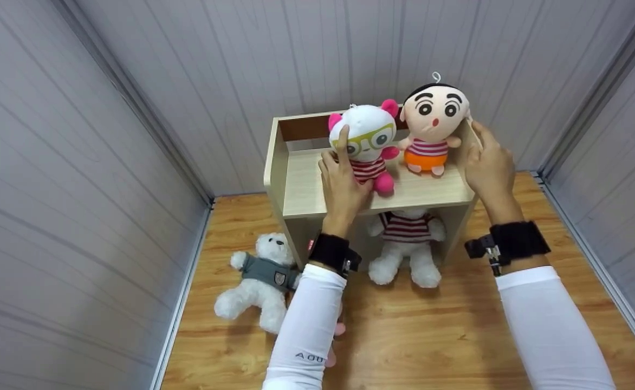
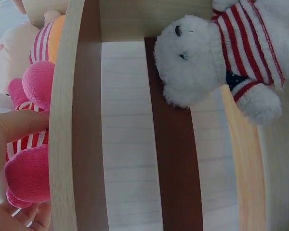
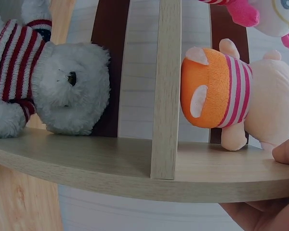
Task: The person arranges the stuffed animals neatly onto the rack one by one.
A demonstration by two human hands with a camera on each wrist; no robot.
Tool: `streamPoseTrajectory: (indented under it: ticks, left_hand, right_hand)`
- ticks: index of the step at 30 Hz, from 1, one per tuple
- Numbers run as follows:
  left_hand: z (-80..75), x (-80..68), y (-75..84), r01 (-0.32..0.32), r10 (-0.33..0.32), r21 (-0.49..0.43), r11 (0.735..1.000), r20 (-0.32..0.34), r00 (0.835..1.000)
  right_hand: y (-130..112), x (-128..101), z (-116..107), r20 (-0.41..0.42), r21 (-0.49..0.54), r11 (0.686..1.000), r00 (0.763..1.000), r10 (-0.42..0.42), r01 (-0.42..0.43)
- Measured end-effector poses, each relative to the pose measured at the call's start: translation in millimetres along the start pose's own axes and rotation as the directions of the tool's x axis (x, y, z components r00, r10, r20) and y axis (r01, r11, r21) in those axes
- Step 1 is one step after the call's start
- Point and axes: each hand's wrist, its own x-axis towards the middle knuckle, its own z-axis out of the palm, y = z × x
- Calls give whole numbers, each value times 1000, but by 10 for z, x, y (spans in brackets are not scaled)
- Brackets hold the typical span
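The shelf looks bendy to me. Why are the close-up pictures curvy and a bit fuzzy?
Right wrist view: the light wooden shelf bows from lens distortion; left wrist view: the pink plush foot is soft, too close; head view: sharp, evenly lit, walls curve slightly.

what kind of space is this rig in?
Likely a small staged recording booth, not a lived-in room: grey panelled walls close in a wood-look floor holding only a little wooden shelf with plush toys.

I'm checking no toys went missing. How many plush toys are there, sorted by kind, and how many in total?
White teddy bears: 2, the bear in the grey shirt on the floor and the bear in the striped sweater under the shelf.
Character dolls: 2, the white doll with pink ears and the black-haired doll in orange shorts.
Total: 4
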Motion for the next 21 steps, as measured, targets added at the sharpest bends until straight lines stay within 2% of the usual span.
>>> streamPoseTrajectory:
  ticks: [9, 13, 21]
  left_hand:
    - [90, 22, 3, 12, -12, -63, 998, 0, 1000]
    - [128, 50, 26, 25, -24, -54, 998, 17, 1000]
    - [209, 117, 52, 22, -22, -18, 1000, 5, 1000]
  right_hand:
    - [-7, 2, -8, 23, 2, 1000, 1000, 9, -9]
    - [-7, 3, -9, 15, -1, 1000, 1000, 9, -9]
    - [-16, 19, -14, 51, -1, 999, 998, 35, -35]
